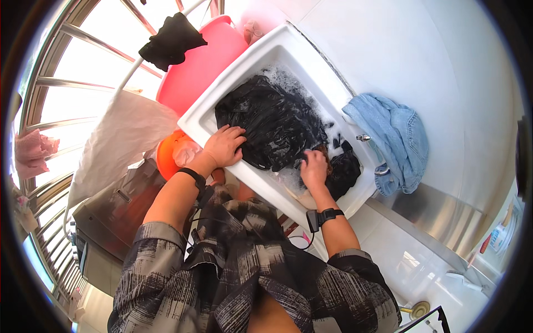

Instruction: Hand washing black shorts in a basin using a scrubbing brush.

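Note:
A soaked black garment (pixel 270 120) lies spread in a white laundry sink (pixel 233 77), with soap suds (pixel 287 79) around it. My left hand (pixel 225 143) rests at the sink's near-left rim, its fingertips on the garment's edge. Over the lower right of the cloth, my right hand (pixel 315 168) grips a brown scrubbing brush (pixel 324 156), largely hidden under my fingers. More wet black cloth (pixel 344 175) is bunched in the sink's right corner, just past that hand.
Light-blue denim (pixel 391 141) drapes over the tap (pixel 363 137) at the right. A pink tub (pixel 204 62) and an orange basin (pixel 166 152) stand left of the sink. Black cloth (pixel 173 41) hangs from a white pole (pixel 129 79) near the barred window.

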`<state>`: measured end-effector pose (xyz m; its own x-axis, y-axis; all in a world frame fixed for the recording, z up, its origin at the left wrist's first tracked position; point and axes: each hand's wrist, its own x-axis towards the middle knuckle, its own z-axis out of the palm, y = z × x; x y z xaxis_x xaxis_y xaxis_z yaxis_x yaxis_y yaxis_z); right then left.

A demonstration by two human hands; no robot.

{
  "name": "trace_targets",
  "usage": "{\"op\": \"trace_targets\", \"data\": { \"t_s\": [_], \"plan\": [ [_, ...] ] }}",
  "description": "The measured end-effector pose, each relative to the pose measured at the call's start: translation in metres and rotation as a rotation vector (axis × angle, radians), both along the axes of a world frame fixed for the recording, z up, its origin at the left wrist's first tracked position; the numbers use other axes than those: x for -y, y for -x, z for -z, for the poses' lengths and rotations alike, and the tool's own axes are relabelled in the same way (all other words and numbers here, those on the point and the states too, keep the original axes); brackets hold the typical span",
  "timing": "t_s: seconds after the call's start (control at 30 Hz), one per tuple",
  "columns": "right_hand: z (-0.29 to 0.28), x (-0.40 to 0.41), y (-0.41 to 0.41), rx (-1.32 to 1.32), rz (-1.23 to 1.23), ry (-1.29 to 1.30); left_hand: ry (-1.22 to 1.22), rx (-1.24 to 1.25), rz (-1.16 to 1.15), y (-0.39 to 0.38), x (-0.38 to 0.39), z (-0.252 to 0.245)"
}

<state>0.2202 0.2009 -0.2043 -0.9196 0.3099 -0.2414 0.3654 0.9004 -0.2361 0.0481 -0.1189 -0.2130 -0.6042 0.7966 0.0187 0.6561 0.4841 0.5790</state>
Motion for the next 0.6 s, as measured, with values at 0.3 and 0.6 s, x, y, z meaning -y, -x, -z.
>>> {"op": "trace_targets", "data": {
  "t_s": [0.3, 0.6],
  "plan": [
    [0.039, 0.030, 0.054, 0.149, -0.019, 0.171, -0.032, -0.054, -0.029, -0.002, -0.009, -0.002],
    [-0.018, 0.009, 0.071, -0.440, -0.009, 0.169, -0.009, -0.052, -0.048, -0.003, -0.004, -0.005]
  ]
}}
